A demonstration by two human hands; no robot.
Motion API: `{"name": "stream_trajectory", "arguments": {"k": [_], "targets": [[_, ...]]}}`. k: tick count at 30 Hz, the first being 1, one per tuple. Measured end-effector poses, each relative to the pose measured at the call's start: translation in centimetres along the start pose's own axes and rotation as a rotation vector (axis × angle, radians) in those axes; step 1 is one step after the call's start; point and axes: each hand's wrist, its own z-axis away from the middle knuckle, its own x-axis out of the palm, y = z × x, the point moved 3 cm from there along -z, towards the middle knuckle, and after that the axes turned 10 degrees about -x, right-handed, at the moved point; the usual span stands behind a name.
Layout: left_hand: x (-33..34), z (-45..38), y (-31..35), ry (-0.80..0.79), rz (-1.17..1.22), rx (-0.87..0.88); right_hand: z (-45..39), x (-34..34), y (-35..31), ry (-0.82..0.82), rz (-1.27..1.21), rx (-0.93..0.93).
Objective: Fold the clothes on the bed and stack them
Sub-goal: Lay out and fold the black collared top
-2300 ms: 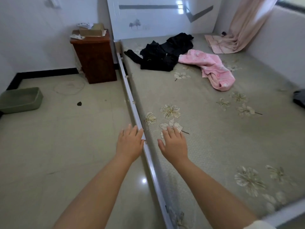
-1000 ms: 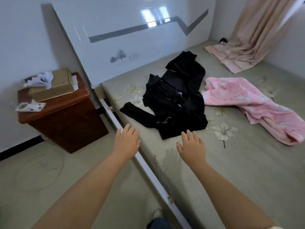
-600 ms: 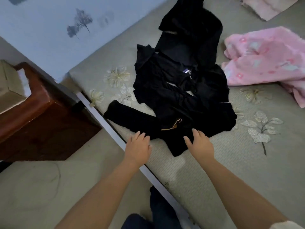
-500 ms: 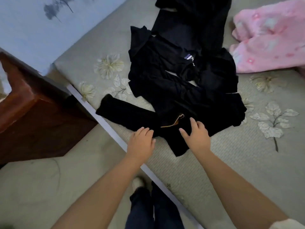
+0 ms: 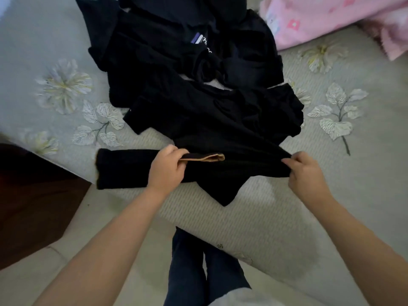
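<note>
Black top (image 5: 212, 138) spread near the edge of the flowery bed (image 5: 276, 217), pinched at its tan-lined neck by the left hand (image 5: 165, 168) and at its right side by the right hand (image 5: 305, 173), pink clothes (image 5: 331, 18) beyond.

Bare mattress (image 5: 276, 217) lies open near the hands — black clothes pile (image 5: 198, 89) crowds beyond.

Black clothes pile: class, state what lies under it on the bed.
Under the black clothes the flowered bed cover shows at the edges. What the pile covers cannot be seen. Both hands, left and right, pinch its near garment.
</note>
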Motion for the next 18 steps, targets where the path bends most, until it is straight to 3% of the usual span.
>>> {"name": "stream_trajectory", "arguments": {"k": [2, 4, 7, 8, 10, 13, 15, 18], "targets": [[-3.3, 1.1, -0.2, 0.062, 0.033, 0.070, -0.4, -1.2, 1.2, 0.020, 0.019, 0.134], [-5.7, 2.0, -1.2, 0.153, 0.107, -0.008, -0.9, -1.6, 1.3, -0.034, 0.043, 0.280], [-7.5, 3.0, -3.7, 0.188, 0.339, -0.337, -0.8, 0.0, -0.2, -0.336, 0.141, 0.356], [-7.7, 3.5, -4.5, 0.178, 0.353, -0.377, -0.6, 0.5, -1.0, -0.440, 0.192, 0.356], [-7.9, 4.4, -5.9, 0.102, 0.161, -0.317, -0.2, 1.0, -2.0, -0.541, 0.295, 0.367], [-7.1, 5.5, -8.4, -0.104, -0.189, -0.276, -0.3, 1.5, -3.3, -0.466, 0.372, 0.340], [-6.6, 5.3, -9.8, -0.176, -0.307, -0.311, -1.0, 2.6, -5.1, -0.341, 0.305, 0.167], [-5.6, 4.6, -10.1, -0.288, -0.585, -0.226, -2.6, 4.4, -9.0, -0.181, 0.199, -0.129]]}}
